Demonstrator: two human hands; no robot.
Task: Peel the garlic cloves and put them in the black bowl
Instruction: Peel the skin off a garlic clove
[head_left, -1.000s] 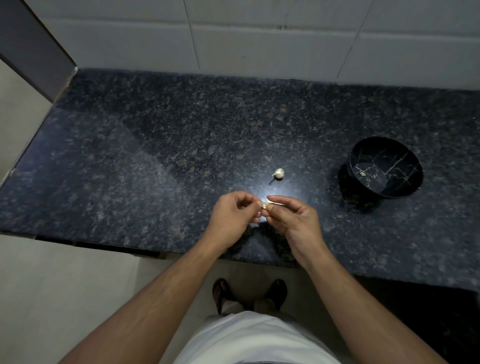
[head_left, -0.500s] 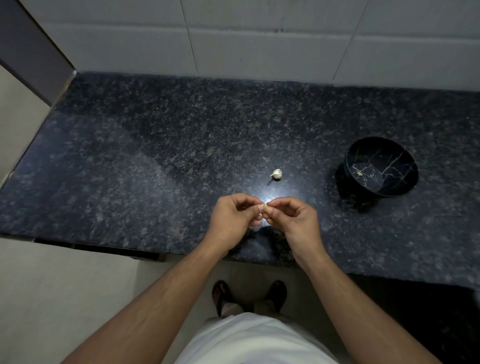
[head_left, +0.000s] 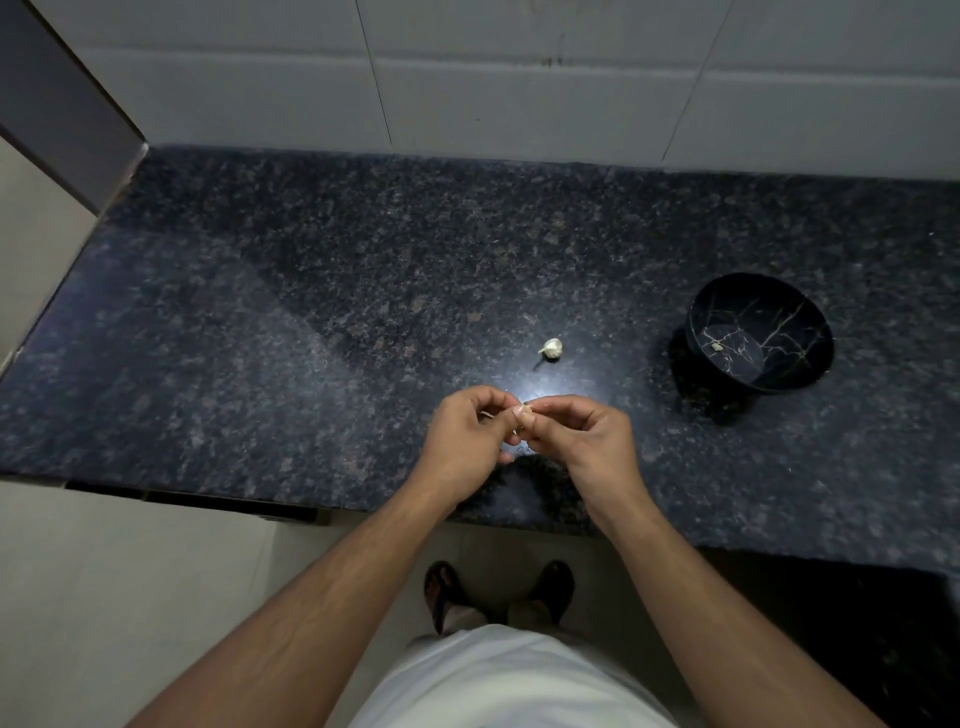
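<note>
- Peeling: left hand (head_left: 467, 436) and right hand (head_left: 584, 441) pinching garlic clove (head_left: 525, 415) between curled fingers.
- Next, likely: dropping it into black bowl (head_left: 810, 358), far right.

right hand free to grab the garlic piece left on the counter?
Probably not yet: the right hand and left hand both pinch a clove. The path to the garlic piece itself looks clear.

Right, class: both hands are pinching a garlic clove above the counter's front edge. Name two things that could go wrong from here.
1. The left hand and right hand work the clove near the counter edge; if it slips, it may fall to the floor.
2. The black bowl sits well to the right, so a tossed clove could miss it.
</note>
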